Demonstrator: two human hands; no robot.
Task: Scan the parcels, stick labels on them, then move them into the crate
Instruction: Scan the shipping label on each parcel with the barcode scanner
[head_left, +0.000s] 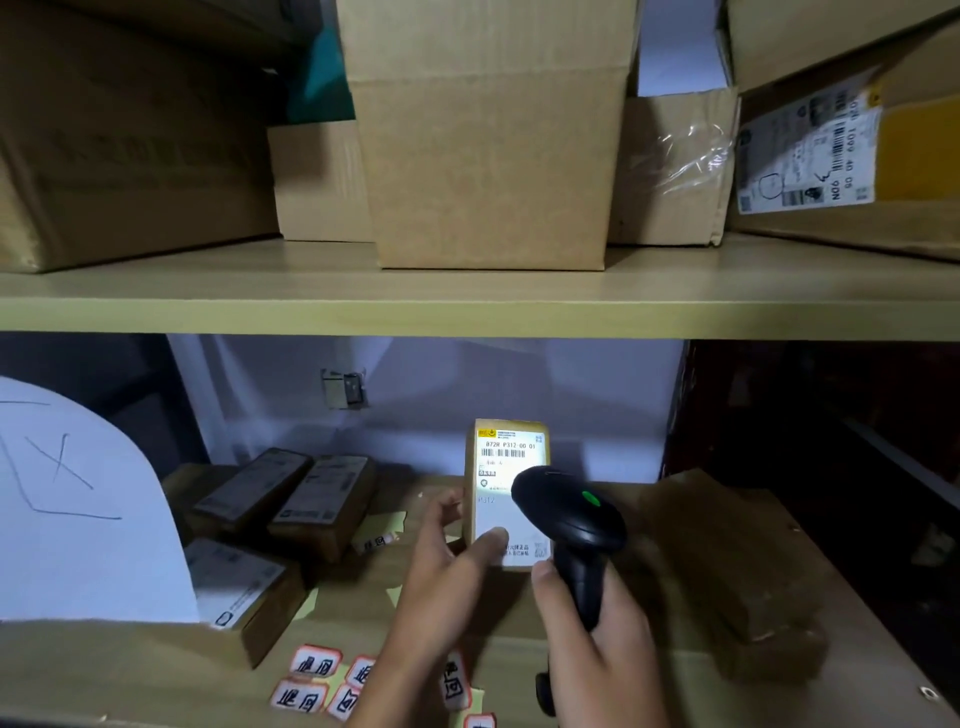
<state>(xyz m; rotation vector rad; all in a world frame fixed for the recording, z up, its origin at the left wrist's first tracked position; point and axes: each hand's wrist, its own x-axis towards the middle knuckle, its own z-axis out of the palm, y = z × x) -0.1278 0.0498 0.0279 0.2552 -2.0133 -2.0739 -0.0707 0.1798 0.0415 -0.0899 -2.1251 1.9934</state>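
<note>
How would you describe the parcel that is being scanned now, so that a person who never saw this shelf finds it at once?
Look under the long wooden shelf board, at the lower surface near its middle. There the left hand holds a small brown parcel upright, and the right hand aims a black barcode scanner at it. Unlike the other small parcels, which lie flat to the left, it stands on end with its white label brightly lit.

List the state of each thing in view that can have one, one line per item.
Held parcel: upright, label facing the camera, lit by the scanner.
Left hand: grips the parcel's lower left edge.
Right hand: grips the scanner handle.
Scanner: aimed at the label, green light on.
Parcels at left: lying flat on the shelf.
Red-edged labels: loose on the shelf.
</note>
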